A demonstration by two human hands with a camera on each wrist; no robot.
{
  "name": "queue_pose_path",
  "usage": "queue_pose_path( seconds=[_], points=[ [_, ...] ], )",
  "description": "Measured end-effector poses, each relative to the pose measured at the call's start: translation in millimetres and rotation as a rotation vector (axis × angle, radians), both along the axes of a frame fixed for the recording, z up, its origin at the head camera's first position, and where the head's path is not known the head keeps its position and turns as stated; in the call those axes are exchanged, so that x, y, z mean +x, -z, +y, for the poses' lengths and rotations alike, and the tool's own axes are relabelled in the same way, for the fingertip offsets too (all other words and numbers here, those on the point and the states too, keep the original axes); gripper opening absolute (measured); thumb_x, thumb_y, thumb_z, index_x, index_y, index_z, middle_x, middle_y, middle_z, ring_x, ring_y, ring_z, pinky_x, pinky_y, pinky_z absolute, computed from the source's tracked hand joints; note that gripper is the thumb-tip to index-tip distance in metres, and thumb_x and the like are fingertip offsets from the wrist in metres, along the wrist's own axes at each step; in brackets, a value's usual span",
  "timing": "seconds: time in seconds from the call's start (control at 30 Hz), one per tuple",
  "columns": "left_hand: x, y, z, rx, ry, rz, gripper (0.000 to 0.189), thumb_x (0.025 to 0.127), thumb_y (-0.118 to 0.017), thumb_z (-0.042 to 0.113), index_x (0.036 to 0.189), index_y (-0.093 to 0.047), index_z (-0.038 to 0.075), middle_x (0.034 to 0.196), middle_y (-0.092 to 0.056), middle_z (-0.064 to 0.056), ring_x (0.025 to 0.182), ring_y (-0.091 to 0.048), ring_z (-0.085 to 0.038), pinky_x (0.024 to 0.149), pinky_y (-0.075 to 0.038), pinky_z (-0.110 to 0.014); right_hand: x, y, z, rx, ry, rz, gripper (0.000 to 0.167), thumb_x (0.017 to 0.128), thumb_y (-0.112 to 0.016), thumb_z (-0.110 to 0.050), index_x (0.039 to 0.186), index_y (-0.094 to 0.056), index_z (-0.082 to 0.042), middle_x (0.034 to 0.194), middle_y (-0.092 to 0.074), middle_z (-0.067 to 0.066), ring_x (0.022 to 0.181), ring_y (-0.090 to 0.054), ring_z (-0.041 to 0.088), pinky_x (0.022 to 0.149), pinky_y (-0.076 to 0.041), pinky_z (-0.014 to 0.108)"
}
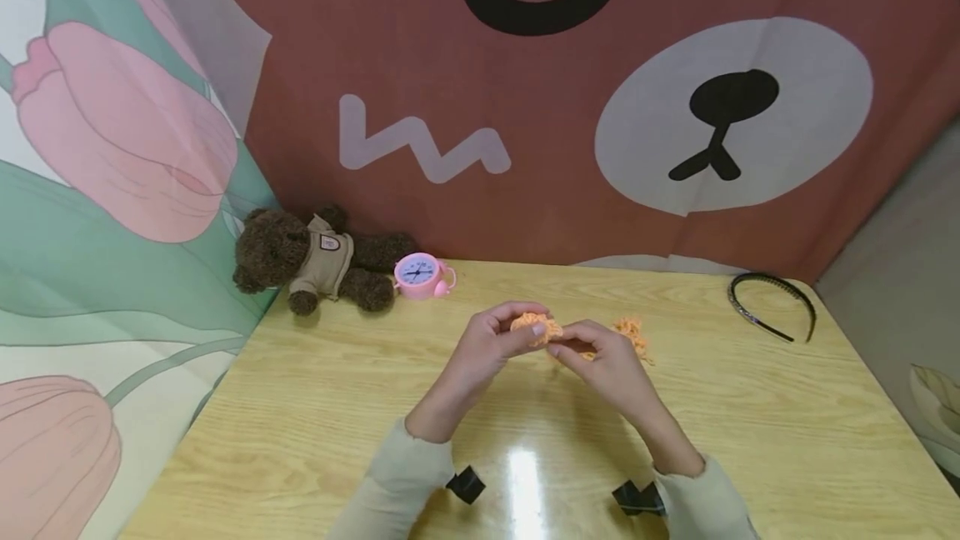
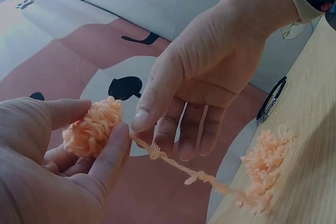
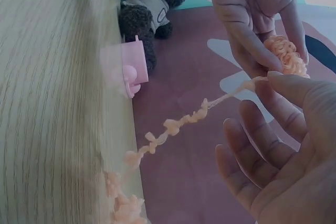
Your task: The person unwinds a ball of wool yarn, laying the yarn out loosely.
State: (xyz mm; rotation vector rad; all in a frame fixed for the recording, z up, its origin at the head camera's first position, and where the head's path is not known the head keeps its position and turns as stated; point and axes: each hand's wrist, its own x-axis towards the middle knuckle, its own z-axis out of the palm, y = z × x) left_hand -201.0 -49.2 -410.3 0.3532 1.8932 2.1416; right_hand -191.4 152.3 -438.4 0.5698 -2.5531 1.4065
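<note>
A small wound ball of curly orange yarn (image 2: 94,127) is held between the thumb and fingers of my left hand (image 1: 491,344), above the table. Close beside it, my right hand (image 1: 603,361) pinches the yarn strand (image 3: 194,116) between thumb and index finger; its other fingers hang loosely bent in the right wrist view. From that pinch the knotty strand slopes down to a loose heap of the same yarn (image 2: 265,166) lying on the table. In the head view the right hand partly hides this heap.
On the wooden table (image 1: 315,432), a brown teddy bear (image 1: 326,261) lies at the back left, next to a pink alarm clock (image 1: 420,275). A black headband (image 1: 772,307) lies at the back right. Printed cloth (image 1: 555,215) hangs behind the table.
</note>
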Motion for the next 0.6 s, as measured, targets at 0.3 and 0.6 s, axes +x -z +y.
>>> queue_pose_path(
  seconds=[0.3, 0.6],
  points=[
    [0.8, -2.7, -1.2, 0.003, 0.013, 0.003, 0.032, 0.097, -0.067, 0.015, 0.127, -0.067, 0.004, 0.122, -0.067, -0.011, 0.102, -0.069, -0.013, 0.094, -0.06, -0.034, 0.0, -1.2, -1, 0.007, 0.008, 0.006, 0.008, 0.095, -0.072, -0.019, 0.101, -0.077, -0.017, 0.097, -0.073, -0.002, 0.092, -0.072, 0.017, 0.078, -0.061, 0.028],
    [-2.4, -1.9, -6.8, 0.012, -0.043, 0.018, 0.032, 0.097, -0.069, 0.015, 0.127, -0.067, 0.004, 0.109, -0.069, -0.004, 0.096, -0.07, -0.012, 0.097, -0.059, -0.039, -3.6, -12.6, 32, -0.043, 0.181, 0.037, 0.014, 0.098, -0.069, -0.029, 0.104, -0.077, -0.018, 0.098, -0.076, -0.002, 0.088, -0.067, -0.001, 0.076, -0.056, 0.017]
  ],
)
